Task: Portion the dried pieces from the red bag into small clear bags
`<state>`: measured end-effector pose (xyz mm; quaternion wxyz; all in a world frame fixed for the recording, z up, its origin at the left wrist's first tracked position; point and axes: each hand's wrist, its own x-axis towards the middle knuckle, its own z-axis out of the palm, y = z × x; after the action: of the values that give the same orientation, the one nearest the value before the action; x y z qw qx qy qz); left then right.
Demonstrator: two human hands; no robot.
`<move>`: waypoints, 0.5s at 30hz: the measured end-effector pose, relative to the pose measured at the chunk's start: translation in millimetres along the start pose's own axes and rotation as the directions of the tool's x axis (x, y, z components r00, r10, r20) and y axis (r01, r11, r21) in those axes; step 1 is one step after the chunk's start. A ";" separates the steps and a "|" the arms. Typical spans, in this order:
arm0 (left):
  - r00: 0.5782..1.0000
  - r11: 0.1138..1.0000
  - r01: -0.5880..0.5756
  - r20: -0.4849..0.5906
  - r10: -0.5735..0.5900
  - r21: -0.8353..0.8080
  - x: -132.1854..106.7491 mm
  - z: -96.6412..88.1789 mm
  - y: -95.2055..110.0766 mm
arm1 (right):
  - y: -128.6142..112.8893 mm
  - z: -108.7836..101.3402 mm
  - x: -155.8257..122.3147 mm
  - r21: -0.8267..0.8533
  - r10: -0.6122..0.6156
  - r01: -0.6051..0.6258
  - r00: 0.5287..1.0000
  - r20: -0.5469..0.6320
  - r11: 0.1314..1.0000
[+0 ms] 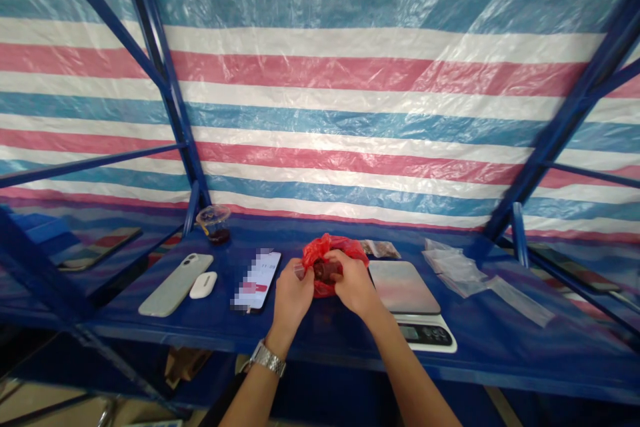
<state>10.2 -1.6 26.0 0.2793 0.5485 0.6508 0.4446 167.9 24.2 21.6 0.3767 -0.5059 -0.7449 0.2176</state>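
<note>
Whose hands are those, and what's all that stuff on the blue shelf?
Those are one person's hands. The camera sits on their head, looking down, so you see what they see. The left hand, with a wristwatch, and the right hand pinch a small dark thing between them, by a red bag. Everything lies on a blue shelf: a scale on the right, clear bags beyond it, and on the left a lit phone, a face-down phone, a small white case and a plastic cup. A striped sheet hangs behind.
</note>
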 end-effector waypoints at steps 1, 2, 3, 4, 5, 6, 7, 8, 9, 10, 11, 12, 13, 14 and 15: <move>0.999 0.999 -0.029 -0.020 0.028 -0.017 -0.1 0.3 -0.7 | 3.8 -0.2 0.3 0.052 0.022 -0.021 0.999 -0.026 0.998; 0.997 0.998 -0.064 -0.050 0.062 -0.029 -0.3 0.5 -1.5 | 7.4 -0.9 0.7 0.107 0.043 -0.038 0.998 -0.046 0.993; 0.991 0.994 -0.103 -0.085 0.100 -0.037 -0.5 0.9 -2.3 | 10.5 -2.4 1.2 0.165 0.060 -0.049 0.996 -0.062 0.985; 0.983 0.989 -0.143 -0.120 0.138 -0.041 -0.8 1.2 -3.0 | 12.8 -4.6 1.8 0.224 0.072 -0.053 0.995 -0.074 0.973; 0.974 0.983 -0.178 -0.147 0.171 -0.041 -0.9 1.6 -3.5 | 14.2 -7.8 2.4 0.284 0.081 -0.055 0.993 -0.082 0.957; 0.967 0.978 -0.204 -0.164 0.195 -0.039 -1.1 1.9 -3.7 | 14.5 -12.0 2.9 0.342 0.092 -0.056 0.992 -0.090 0.938; 0.962 0.975 -0.220 -0.173 0.210 -0.037 -1.4 2.1 -3.5 | 13.6 -16.9 3.2 0.393 0.104 -0.059 0.990 -0.093 0.917; 0.960 0.974 -0.224 -0.177 0.215 -0.030 -1.7 2.2 -2.8 | 11.6 -22.5 3.2 0.437 0.112 -0.062 0.990 -0.090 0.898; 0.961 0.976 -0.218 -0.179 0.212 -0.017 -2.2 2.1 -1.5 | 8.5 -28.4 2.9 0.471 0.115 -0.066 0.990 -0.077 0.880; 0.962 0.978 -0.209 -0.181 0.205 -0.002 -3.0 1.9 0.3 | 4.3 -34.3 2.3 0.498 0.110 -0.067 0.992 -0.059 0.865; 0.963 0.979 -0.205 -0.178 0.203 0.010 -3.9 1.6 2.6 | -0.8 -39.7 1.4 0.517 0.097 -0.062 0.994 -0.041 0.854; 0.962 0.977 -0.211 -0.171 0.211 0.017 -5.1 1.1 5.2 | -6.8 -44.4 0.3 0.529 0.078 -0.052 0.997 -0.027 0.847; 0.960 0.974 -0.228 -0.161 0.228 0.018 -6.3 0.7 7.9 | -13.6 -48.0 -0.9 0.535 0.054 -0.035 0.998 -0.020 0.844; 0.957 0.968 -0.250 -0.149 0.250 0.014 -7.6 0.3 10.5 | -20.8 -50.4 -2.1 0.534 0.026 -0.010 0.999 -0.022 0.845; 0.953 0.962 -0.272 -0.140 0.270 0.008 -8.8 -0.1 12.9 | -28.3 -51.5 -3.3 0.524 -0.004 0.018 1.000 -0.029 0.852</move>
<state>18.3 -10.1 36.3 0.1725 0.5986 0.5849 0.5195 192.2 7.1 72.5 0.5113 -0.3829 -0.6553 0.4031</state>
